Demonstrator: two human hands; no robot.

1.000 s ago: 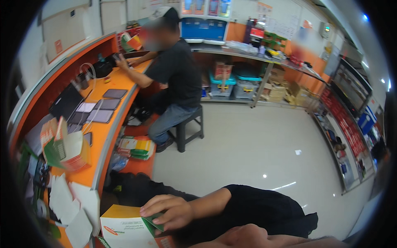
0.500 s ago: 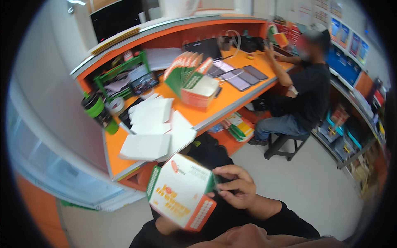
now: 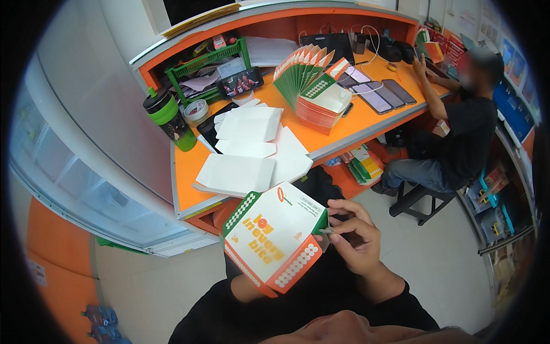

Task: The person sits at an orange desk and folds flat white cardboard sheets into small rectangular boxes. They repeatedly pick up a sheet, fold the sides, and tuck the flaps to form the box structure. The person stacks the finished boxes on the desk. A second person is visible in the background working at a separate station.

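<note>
Over my lap is a partly folded cardboard food box (image 3: 275, 232), white on its broad face with green and orange side panels. At its right corner, a small flap is pinched between the thumb and fingers of my right hand (image 3: 358, 236). Only the wrist of my left hand (image 3: 246, 288) shows below the box; its fingers are hidden behind the cardboard. Just beyond, several white unfolded or part-folded carton blanks (image 3: 246, 172) lie spread at the desk's near edge. A fanned stack of orange and green cartons (image 3: 321, 94) stands farther back on the desk.
An orange desk (image 3: 186, 183) holds a green-and-black bottle (image 3: 170, 120), a tape roll (image 3: 196, 110), a green basket (image 3: 200, 66), a propped phone playing video (image 3: 240, 83) and several charging phones (image 3: 375, 97). To the right, another person (image 3: 464, 132) sits on a black stool (image 3: 421, 200).
The view has shifted, so the desk and its things sit farther right and higher. The box is tilted slightly differently, and my right fingers still pinch its corner flap.
</note>
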